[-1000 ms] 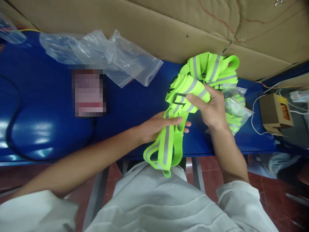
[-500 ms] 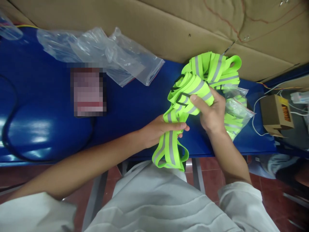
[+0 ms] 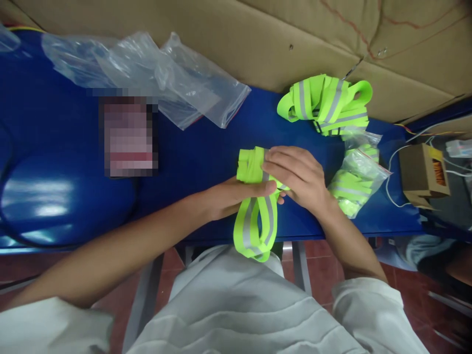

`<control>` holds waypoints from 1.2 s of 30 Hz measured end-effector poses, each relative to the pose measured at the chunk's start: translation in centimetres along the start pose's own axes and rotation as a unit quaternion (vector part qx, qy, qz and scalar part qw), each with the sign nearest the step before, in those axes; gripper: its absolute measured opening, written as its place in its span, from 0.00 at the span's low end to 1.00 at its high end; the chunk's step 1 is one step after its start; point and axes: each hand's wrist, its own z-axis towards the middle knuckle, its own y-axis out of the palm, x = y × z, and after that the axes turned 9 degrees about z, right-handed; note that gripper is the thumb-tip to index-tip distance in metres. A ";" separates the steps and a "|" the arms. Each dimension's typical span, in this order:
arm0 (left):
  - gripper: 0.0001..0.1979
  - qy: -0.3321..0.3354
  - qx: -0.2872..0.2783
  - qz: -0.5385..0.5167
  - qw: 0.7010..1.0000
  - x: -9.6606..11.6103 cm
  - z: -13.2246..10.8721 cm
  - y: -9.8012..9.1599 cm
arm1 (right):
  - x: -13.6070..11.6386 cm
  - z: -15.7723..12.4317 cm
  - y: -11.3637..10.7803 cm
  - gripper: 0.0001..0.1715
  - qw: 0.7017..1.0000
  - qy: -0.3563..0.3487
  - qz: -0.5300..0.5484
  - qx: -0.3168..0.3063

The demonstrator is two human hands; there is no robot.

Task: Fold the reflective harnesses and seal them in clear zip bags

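A neon yellow-green reflective strap [image 3: 249,228] with a grey stripe is bunched between my hands, its lower loop hanging past the table's front edge. My left hand [image 3: 239,194] is closed around the bundle from the left, thumb lying across it. From the right, my right hand [image 3: 297,174] folds over the top part, fingers pressed on the strap. The black buckle is hidden now. Behind my hands lies another pile of the same reflective straps [image 3: 328,103]. Right of my right hand, a clear zip bag [image 3: 354,184] holds more neon strap.
Several clear plastic bags [image 3: 195,83] lie along the back left of the blue table [image 3: 206,157]. A blurred-out rectangular item [image 3: 129,135] sits on the left. Brown cardboard [image 3: 221,29] lines the back. At right stand a small open carton [image 3: 424,169] and white cables.
Both hands have drawn the strap bundle down and left, away from the rear pile. My right hand has moved from gripping beside the buckle to folding over the top of the bundle.
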 end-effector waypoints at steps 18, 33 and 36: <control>0.25 -0.081 0.129 0.051 0.987 0.4 0.5 -1.1 | 1.5 -0.1 -1.8 0.40 0.841 0.366 0.399 -0.005; 0.19 -0.026 0.085 -0.047 0.995 -1.9 1.2 -0.5 | -0.2 -0.4 0.7 0.28 0.992 0.093 0.043 0.078; 0.22 0.010 0.097 -0.001 0.995 -1.4 0.6 -0.1 | 0.6 -0.9 0.7 0.25 0.996 0.079 0.022 0.032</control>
